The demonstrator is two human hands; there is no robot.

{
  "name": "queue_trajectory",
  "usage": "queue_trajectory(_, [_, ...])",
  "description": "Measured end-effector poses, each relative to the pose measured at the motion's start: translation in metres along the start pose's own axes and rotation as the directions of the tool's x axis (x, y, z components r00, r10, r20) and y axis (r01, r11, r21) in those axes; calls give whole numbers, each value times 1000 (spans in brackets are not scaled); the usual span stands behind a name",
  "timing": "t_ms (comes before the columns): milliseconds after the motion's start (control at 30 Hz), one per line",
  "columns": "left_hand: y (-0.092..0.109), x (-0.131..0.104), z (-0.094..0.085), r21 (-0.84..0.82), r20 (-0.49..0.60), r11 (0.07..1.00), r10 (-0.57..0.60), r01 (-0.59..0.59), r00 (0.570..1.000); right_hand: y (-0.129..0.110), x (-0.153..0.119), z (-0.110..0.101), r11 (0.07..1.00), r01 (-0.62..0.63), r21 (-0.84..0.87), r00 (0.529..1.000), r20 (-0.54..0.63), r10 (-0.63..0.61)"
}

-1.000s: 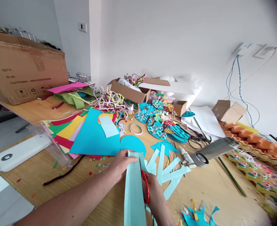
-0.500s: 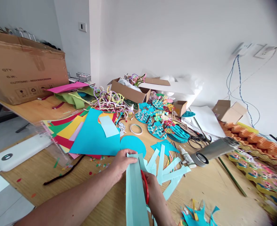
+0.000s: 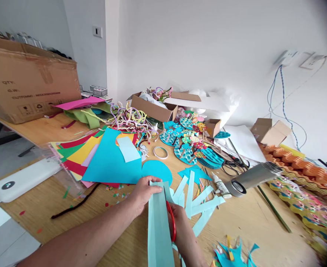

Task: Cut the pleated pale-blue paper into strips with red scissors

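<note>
A long pale blue paper (image 3: 158, 226) hangs toward the bottom edge, with a slit near its top right. My left hand (image 3: 146, 193) pinches its top end between thumb and fingers. At the paper's right edge, my right hand (image 3: 180, 222) is closed on red-handled scissors (image 3: 171, 221); the blades are mostly hidden. Several cut pale blue strips (image 3: 189, 194) lie to the right of the hands. Just beyond my left hand is a bright blue paper circle (image 3: 157, 171).
Coloured sheets (image 3: 113, 163) lie at left beside a white device (image 3: 26, 180). Behind are pipe cleaners (image 3: 130, 116) and decorated blue discs (image 3: 185, 154). A glue bottle (image 3: 221, 185), a steel flask (image 3: 256, 176) and egg cartons (image 3: 299, 163) stand at right. Blue scraps (image 3: 235, 254) lie near the front.
The lower part of the pale blue paper has shifted slightly left. Both hands have hardly moved and keep their holds.
</note>
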State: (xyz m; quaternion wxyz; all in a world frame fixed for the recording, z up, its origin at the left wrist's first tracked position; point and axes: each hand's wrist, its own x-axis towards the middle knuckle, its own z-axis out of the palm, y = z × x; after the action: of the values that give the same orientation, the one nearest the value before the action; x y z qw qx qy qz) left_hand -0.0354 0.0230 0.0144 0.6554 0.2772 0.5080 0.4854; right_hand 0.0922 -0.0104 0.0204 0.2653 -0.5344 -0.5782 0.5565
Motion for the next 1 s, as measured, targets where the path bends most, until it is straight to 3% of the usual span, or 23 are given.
queue_trajectory(400, [-3,0,0,-24,27,1000,-1,2,1000,1,2,0,999,-37,0,999,-2,37])
queue_trajectory(800, [-2,-1,1,-5,22,1000,5,-5,1000,-4,-2,1,1000,10,10,1000,-18,-10])
queue_trajectory(1000, [-3,-1,0,9,24,1000,8,-9,1000,-2,1,0,999,-36,9,999,-18,36])
